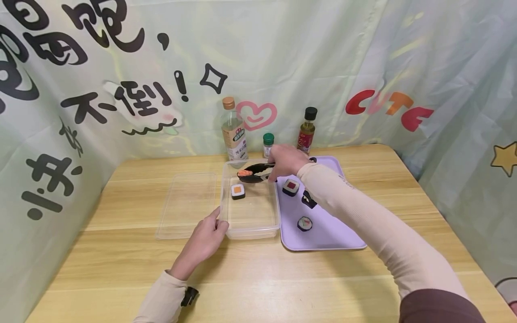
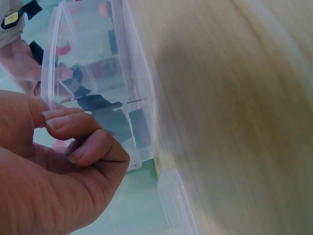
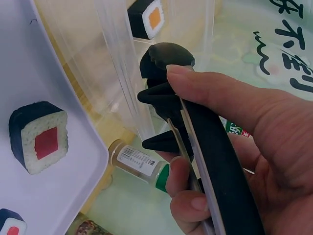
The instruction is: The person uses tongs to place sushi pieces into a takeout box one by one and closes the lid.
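Note:
My left hand [image 1: 207, 235] pinches the rim of a clear plastic container [image 1: 253, 233] at its near left side, thumb and fingers meeting at the edge [image 2: 51, 73]. Black tongs [image 1: 253, 179] are in my right hand [image 1: 287, 160], which reaches over the container's far right corner. Between the tongs' tips is a sushi piece with an orange top [image 1: 244, 173], held above the container. Inside the container, a square sushi roll with an orange centre [image 1: 238, 191] lies toward the back left. The right wrist view shows the thumb pressing along the tongs [image 3: 220, 161].
Right of the container lies a purple tray [image 1: 335, 235] with a red-centred roll [image 1: 291, 187], a round roll [image 1: 304, 223] and another dark piece [image 1: 308, 199] partly behind my sleeve. A clear lid [image 1: 186, 206] lies left. Behind stand a tall bottle [image 1: 234, 134], a green-capped jar [image 1: 268, 144] and a black-capped bottle [image 1: 307, 132].

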{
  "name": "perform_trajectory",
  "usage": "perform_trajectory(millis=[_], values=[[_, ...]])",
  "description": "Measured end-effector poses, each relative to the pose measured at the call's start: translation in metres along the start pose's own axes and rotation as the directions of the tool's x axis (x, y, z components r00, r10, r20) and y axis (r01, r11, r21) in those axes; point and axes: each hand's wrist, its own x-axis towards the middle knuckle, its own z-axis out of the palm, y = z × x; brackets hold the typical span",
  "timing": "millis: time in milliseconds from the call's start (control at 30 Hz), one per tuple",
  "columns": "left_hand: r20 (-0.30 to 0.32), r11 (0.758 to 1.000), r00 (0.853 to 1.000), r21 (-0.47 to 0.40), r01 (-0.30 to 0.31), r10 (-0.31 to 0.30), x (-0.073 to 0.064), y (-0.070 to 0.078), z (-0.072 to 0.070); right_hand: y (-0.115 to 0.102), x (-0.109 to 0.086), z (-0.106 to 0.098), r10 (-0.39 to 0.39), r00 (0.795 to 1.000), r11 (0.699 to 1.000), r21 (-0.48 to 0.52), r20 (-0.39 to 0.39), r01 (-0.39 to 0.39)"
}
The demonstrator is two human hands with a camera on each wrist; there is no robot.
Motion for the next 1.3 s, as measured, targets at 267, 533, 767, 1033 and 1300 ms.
perform_trajectory(millis=[267, 533, 767, 1033, 1300], values=[[-0.001, 1.0, 1.0, 0.002, -0.007, 0.007, 0.0, 0.001, 0.0, -0.007, 0.002, -0.002, 0.028, 1.0, 0.999, -0.038, 0.007, -0.028], [0.006, 1.0, 1.0, -0.001, 0.0, 0.0, -0.001, 0.0, -0.001, -0.015, 0.003, -0.004, 0.053, 0.999, 0.995, -0.08, 0.008, -0.053], [0.004, 1.0, 1.0, 0.001, 0.003, -0.003, -0.001, 0.001, -0.001, -0.018, 0.004, -0.005, 0.067, 0.998, 0.991, -0.118, 0.022, -0.064], [0.001, 1.0, 1.0, 0.001, -0.003, 0.003, -0.001, 0.002, -0.001, -0.018, 0.006, -0.007, 0.079, 0.996, 0.989, -0.127, 0.046, -0.072], [0.006, 1.0, 1.0, -0.007, 0.0, 0.0, -0.001, 0.001, -0.001, -0.015, 0.005, -0.008, 0.073, 0.996, 0.991, -0.121, 0.057, -0.066]])
